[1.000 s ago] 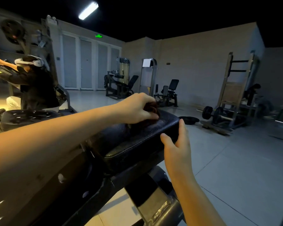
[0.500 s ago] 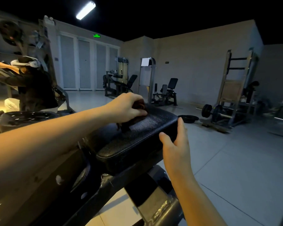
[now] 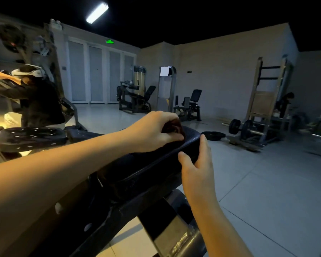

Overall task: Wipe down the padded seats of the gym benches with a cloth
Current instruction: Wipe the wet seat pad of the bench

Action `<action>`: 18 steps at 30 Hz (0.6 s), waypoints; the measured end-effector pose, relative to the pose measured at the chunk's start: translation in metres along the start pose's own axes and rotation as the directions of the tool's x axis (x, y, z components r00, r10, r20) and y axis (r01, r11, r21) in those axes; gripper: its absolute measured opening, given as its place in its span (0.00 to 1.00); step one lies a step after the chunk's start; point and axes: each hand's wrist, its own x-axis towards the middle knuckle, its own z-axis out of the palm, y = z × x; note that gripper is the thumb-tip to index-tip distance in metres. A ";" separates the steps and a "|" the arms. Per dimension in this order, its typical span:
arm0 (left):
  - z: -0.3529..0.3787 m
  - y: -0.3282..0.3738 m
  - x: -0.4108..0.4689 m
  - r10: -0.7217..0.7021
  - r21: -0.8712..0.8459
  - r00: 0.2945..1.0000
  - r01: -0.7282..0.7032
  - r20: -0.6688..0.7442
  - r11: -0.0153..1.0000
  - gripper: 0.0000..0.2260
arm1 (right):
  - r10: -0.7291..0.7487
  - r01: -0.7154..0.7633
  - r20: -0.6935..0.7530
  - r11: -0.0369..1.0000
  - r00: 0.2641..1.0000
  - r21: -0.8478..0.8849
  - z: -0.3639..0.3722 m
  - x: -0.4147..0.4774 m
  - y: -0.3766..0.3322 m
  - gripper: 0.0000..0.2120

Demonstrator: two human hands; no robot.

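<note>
Dim gym: gripping a bunched dark-red cloth (image 3: 174,127) in the left hand (image 3: 152,131), fingers curled over it, and pressing it onto the far end of the black padded seat (image 3: 152,164). Touching the seat's side edge with the right hand (image 3: 197,169), just nearer than the left, fingers straight and flat, thumb spread, grasping nothing. Beyond both hands, a weight plate (image 3: 214,135) flat on the floor.

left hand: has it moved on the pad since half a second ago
Yes. The left hand slid the cloth toward the far end of the seat pad.
</note>
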 end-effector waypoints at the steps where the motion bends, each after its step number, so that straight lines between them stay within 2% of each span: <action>1: -0.004 -0.012 0.003 -0.045 0.035 0.999 0.046 -0.027 0.998 0.06 | 0.000 0.000 0.001 1.000 1.000 -0.006 0.000 0.000 0.001 0.39; 3: -0.015 -0.046 0.014 -0.200 0.130 0.975 0.212 -0.098 0.969 0.07 | -0.004 0.004 -0.001 1.000 1.000 -0.013 0.001 0.000 0.001 0.41; 6: -0.029 -0.078 0.027 -0.402 0.198 0.902 0.428 -0.159 0.882 0.10 | -0.011 0.011 0.009 1.000 1.000 -0.010 -0.001 -0.001 0.000 0.37; 8: -0.025 -0.072 0.030 -0.399 0.211 0.904 0.425 -0.153 0.880 0.10 | -0.004 0.004 0.014 1.000 1.000 -0.015 -0.001 -0.002 -0.001 0.37; 12: -0.003 -0.014 0.029 -0.179 0.099 0.983 0.181 -0.032 0.979 0.07 | 0.003 -0.003 -0.005 1.000 1.000 -0.017 0.000 0.001 0.001 0.38; 14: 0.006 -0.002 0.027 -0.107 0.070 0.994 0.108 -0.005 0.992 0.06 | 0.008 -0.009 -0.009 1.000 1.000 -0.012 0.001 0.002 0.002 0.37; 16: 0.005 -0.014 0.029 -0.137 0.073 0.989 0.141 -0.059 0.987 0.07 | 0.001 -0.001 -0.004 1.000 1.000 -0.006 0.001 0.002 0.003 0.38; 18: -0.004 -0.043 0.034 -0.245 0.136 0.960 0.263 -0.135 0.955 0.07 | -0.003 0.003 0.004 1.000 1.000 -0.007 0.000 0.001 0.002 0.38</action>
